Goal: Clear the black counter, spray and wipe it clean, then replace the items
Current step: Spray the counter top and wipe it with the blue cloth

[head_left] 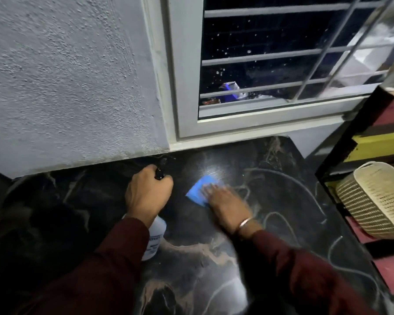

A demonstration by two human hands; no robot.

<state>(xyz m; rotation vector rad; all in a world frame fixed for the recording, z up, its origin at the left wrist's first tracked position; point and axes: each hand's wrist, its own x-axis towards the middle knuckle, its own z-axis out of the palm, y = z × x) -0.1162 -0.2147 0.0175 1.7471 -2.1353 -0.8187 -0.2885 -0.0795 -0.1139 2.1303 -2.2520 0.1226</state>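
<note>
The black veined counter (282, 201) fills the lower half of the view, with a bright glare spot near the wall. My left hand (147, 192) grips the neck of a white spray bottle (155, 237); its black nozzle pokes out above my fingers and its body hangs below my wrist. My right hand (228, 205), blurred by motion, presses flat on a blue cloth (199, 190) lying on the counter just right of the bottle.
A grey textured wall (66, 87) and a barred window (271, 64) stand at the counter's back edge. To the right, a striped shelf unit (378, 137) holds a cream woven basket (373, 201) that overhangs the counter's right side.
</note>
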